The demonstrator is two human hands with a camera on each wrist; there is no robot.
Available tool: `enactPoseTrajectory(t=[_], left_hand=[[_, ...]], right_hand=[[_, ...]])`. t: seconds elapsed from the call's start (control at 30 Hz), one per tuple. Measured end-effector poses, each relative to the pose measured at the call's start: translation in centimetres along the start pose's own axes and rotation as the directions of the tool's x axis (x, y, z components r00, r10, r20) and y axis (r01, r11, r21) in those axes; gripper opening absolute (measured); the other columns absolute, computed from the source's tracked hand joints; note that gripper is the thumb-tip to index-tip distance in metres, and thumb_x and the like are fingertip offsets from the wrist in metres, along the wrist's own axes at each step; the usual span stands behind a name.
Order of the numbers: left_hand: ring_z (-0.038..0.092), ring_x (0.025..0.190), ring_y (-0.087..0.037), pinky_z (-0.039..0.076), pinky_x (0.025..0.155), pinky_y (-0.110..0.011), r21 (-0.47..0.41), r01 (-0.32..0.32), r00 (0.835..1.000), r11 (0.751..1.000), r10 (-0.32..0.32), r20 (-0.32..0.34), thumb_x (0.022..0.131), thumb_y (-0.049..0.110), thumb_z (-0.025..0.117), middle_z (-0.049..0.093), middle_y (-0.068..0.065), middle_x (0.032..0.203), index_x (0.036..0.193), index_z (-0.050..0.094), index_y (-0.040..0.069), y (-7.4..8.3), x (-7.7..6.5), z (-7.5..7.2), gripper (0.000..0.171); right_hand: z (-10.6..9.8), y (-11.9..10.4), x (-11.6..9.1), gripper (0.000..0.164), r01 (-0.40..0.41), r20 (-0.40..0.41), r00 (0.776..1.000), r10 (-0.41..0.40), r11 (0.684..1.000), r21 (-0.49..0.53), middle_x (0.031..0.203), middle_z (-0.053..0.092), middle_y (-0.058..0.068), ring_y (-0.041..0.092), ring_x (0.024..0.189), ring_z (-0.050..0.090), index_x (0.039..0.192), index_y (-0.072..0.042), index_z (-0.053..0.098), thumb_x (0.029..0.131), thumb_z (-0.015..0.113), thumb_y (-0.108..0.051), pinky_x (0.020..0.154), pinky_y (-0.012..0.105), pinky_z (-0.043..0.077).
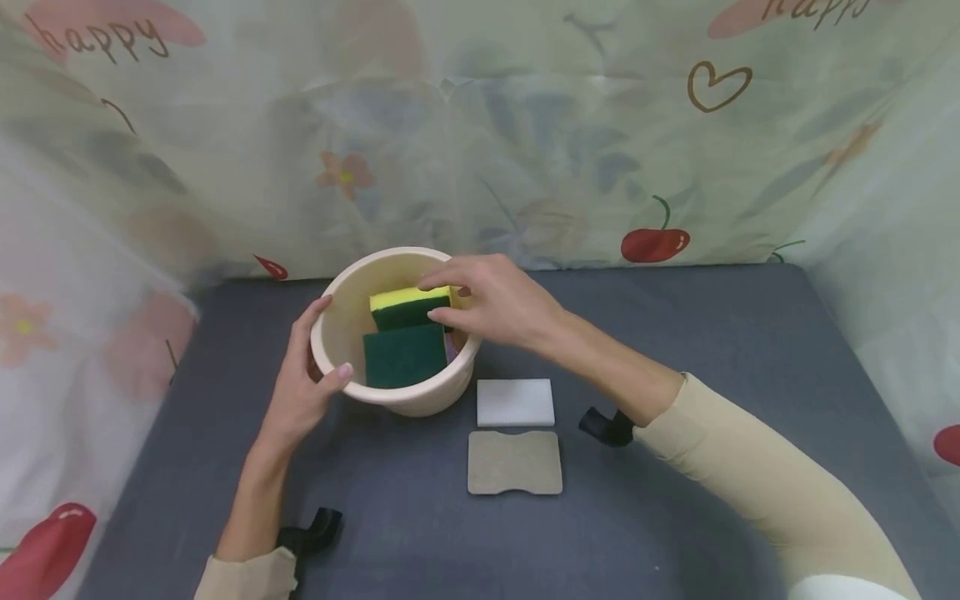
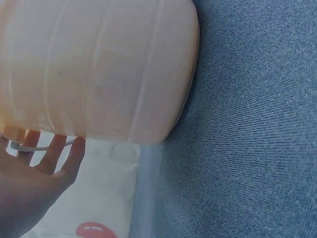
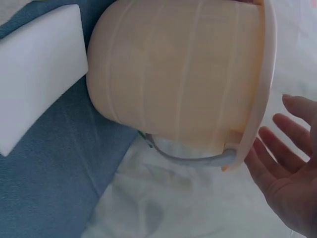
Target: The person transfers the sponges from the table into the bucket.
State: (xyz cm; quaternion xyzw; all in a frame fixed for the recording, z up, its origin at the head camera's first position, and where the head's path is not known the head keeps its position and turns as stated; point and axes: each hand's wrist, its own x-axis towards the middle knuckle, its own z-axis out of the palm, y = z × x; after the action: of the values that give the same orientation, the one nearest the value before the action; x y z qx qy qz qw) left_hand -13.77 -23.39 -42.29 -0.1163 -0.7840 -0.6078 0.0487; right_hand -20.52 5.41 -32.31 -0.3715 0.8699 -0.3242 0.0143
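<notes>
The left hand (image 1: 295, 398) grips the left rim of the bucket (image 1: 420, 405); the right hand (image 1: 498, 302), fingers parted and holding nothing, hangs over the bucket's right rim; inside the bucket, the yellow-green sponge (image 1: 405, 313) and dark green sponge (image 1: 405, 358) should be light, soft and hardly slippery, best pinched by their edges; the bucket seems light, fairly stiff plastic, steadiest by its rim.
</notes>
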Motion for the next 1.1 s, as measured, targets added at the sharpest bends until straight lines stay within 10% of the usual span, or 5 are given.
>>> enactPoseTrajectory(t=[1.1], left_hand=[[0.040, 0.124, -0.032, 0.053, 0.079, -0.020, -0.031, 0.011, 1.000, 0.999, -0.011, 0.003, 0.086, -0.002, 0.061, 0.022, -0.008, 0.156, 0.158, 0.023, 0.024, 0.2, -0.1, 0.4, 0.085]], right_hand=[[-1.9, 3.4, -7.8, 0.046, 0.060, -0.115, 0.992, -0.045, 0.989, 0.135, 0.126, 0.065, -0.006, 0.007, 0.099, 0.064, 0.127, -0.015, 0.068, 0.083, 0.081, -0.018, 0.084, 0.028, 0.053]])
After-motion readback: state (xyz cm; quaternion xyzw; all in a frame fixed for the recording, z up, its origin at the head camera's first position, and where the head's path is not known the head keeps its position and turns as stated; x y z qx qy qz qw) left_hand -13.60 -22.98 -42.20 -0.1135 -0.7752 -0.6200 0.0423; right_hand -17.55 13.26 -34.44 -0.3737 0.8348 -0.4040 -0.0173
